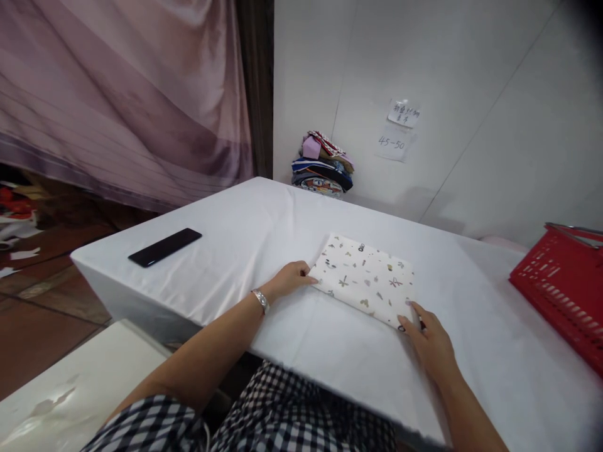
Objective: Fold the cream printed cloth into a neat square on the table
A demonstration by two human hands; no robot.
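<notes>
Head view, read from left to right. At far left I see a mauve curtain point(122, 94) hanging above a reddish floor. A black phone point(164, 247) lies flat near the left corner of the white table point(245, 232), well apart from both hands. Beside it, my left hand point(292, 278), with a bracelet point(260, 300) at the wrist, rests on the cloth, its fingers point(308, 276) curled loosely and close together, their tips touching the left short edge of the folded patterned cloth point(365, 279). That cloth lies flat at the middle of the table, a pale rectangle printed with small motifs. Its long axis runs from upper left to lower right, so it sits between the two hands. My right hand point(431, 342) lies palm-down at the near right corner, fingers point(414, 311) stretched and narrow, tips on or just under the corner; I cannot tell which. Neither hand grips anything. The two hands are about equally near, one at each end. At far right a red basket point(560, 289) stands on the table, cut off by the frame edge. Against the back wall a stack of folded garments point(323, 166) sits behind the table, and two paper notes point(398, 129) are stuck above it; one reads 45-50, the other is too small to make out. The cloth's underside and fold count are hidden.
</notes>
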